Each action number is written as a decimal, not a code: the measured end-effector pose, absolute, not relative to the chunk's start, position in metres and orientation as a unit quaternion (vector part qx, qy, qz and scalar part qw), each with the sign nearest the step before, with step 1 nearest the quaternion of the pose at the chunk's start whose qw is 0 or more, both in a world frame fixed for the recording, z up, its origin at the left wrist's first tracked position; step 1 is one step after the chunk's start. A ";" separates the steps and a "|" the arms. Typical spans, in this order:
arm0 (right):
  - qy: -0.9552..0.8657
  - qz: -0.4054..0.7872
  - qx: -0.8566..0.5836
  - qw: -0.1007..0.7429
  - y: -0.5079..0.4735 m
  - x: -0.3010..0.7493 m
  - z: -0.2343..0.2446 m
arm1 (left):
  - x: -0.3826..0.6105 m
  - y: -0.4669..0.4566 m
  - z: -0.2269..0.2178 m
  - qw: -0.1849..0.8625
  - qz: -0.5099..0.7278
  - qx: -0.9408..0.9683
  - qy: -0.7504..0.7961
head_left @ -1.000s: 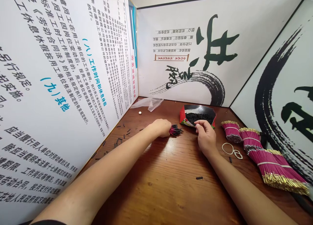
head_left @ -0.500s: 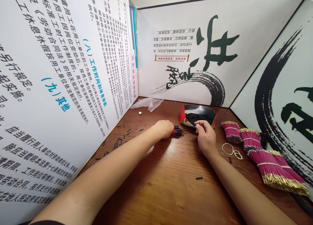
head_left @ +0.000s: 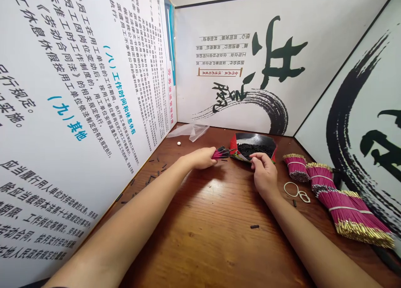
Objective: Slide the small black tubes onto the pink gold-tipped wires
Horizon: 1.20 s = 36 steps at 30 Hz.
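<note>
My left hand (head_left: 203,157) is closed around a bundle of thin magenta wires (head_left: 221,153) with black ends, which point right toward the box. Beside it stands an open red and black box (head_left: 233,147), filled with small black tubes (head_left: 255,149). At the box's front edge, my right hand (head_left: 264,171) has thumb and forefinger pinched together. Whatever lies between those fingertips is too small to make out. The wires inside my left fist are hidden by the fingers.
Several banded bundles of magenta wires (head_left: 347,210) with gold tips lie at the right. Near them are pale rubber bands (head_left: 291,190). Loose black tubes (head_left: 150,179) are scattered at the left, by a clear plastic bag (head_left: 191,131). Printed panels (head_left: 232,25) wall the table in.
My left hand has shifted left and away from me with the wire bundle, whose black ends now tilt up toward the box. My right hand stays almost in place.
</note>
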State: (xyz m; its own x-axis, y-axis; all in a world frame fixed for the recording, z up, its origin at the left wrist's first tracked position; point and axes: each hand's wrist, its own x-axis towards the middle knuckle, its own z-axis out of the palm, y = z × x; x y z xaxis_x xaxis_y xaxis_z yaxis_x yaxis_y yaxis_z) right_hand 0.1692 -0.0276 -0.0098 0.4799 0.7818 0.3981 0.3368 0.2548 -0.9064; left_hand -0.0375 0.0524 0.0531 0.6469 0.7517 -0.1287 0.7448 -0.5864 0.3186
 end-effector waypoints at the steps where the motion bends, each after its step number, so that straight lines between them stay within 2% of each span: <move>1: -0.478 0.177 -0.584 0.632 -0.028 0.169 -0.010 | -0.040 0.054 0.053 0.199 0.029 0.885 0.420; 9: -0.481 0.178 -0.583 0.630 -0.028 0.170 -0.009 | -0.049 0.050 0.041 0.389 0.098 0.815 0.418; 16: -0.480 0.178 -0.587 0.627 -0.027 0.170 -0.010 | -0.051 0.040 0.053 0.380 0.115 0.822 0.409; 20: -0.475 0.178 -0.591 0.627 -0.027 0.170 -0.009 | -0.054 0.031 0.057 0.437 0.136 0.798 0.391; 24: -0.470 0.181 -0.593 0.629 -0.027 0.171 -0.010 | -0.063 0.014 0.063 0.501 0.094 0.765 0.393; 27: -0.469 0.183 -0.587 0.633 -0.026 0.172 -0.012 | -0.073 -0.003 0.070 0.469 0.072 0.784 0.400; 30: -0.475 0.185 -0.577 0.638 -0.026 0.172 -0.014 | -0.083 -0.022 0.073 0.425 0.104 0.818 0.374; 36: -0.481 0.184 -0.574 0.637 -0.025 0.173 -0.016 | -0.104 -0.072 0.074 0.450 0.170 0.795 0.371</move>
